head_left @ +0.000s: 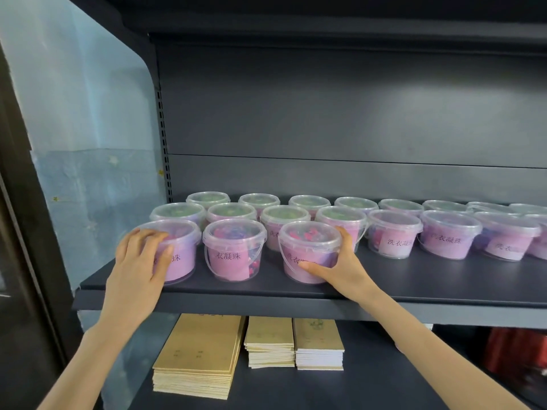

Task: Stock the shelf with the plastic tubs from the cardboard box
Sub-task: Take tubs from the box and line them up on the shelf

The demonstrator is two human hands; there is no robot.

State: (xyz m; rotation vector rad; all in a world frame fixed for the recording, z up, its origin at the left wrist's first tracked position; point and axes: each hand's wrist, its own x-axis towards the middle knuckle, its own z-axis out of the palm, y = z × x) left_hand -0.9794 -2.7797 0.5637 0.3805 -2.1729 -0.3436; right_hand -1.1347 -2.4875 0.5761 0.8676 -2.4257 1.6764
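Several clear plastic tubs with pink labels and lids stand in rows on the dark grey shelf (414, 279). My left hand (139, 267) grips the front-left tub (180, 250), fingers over its lid edge and thumb on its label. My right hand (340, 267) holds the third front tub (307, 250) from its right side, thumb across the label. Between them stands another front tub (233, 250), untouched. The cardboard box is out of view.
On the lower shelf lie three stacks of tan notebooks (201, 356). A red item (515, 353) sits at the lower right. A pale blue side panel (83, 143) closes the shelf's left end. Bare shelf front lies right of my right hand.
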